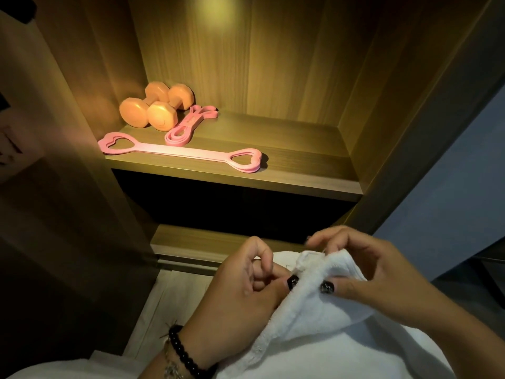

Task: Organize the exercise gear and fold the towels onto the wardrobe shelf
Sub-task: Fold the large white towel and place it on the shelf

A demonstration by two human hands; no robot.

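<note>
Nearest to us, we see both hands working a white towel [314, 318] low in the view, its bulk spilling down toward the bottom edge. The left hand [240, 294], with a black bead bracelet [185, 354] at the wrist, has its fingers curled and its thumb pressed on the towel's bunched edge, so its grip is closed on the cloth. The right hand [382, 274] pinches the same edge from the other side, thumb beneath and fingers arched over the top, a narrow grip holding the towel. The pinched fold lies between the two hands, raised above the rest of the cloth. Beyond the hands we see the front lip of a lower wardrobe shelf [191, 247], then a dark gap. Farther up, on the lit shelf [300, 160], a long pink stretch band with heart-shaped loops [180, 151] lies along the front edge. Just behind it sits a coiled pink resistance band [188, 127], touching or nearly touching the two orange dumbbells [155, 105] that stand side by side in the back left corner.
</note>
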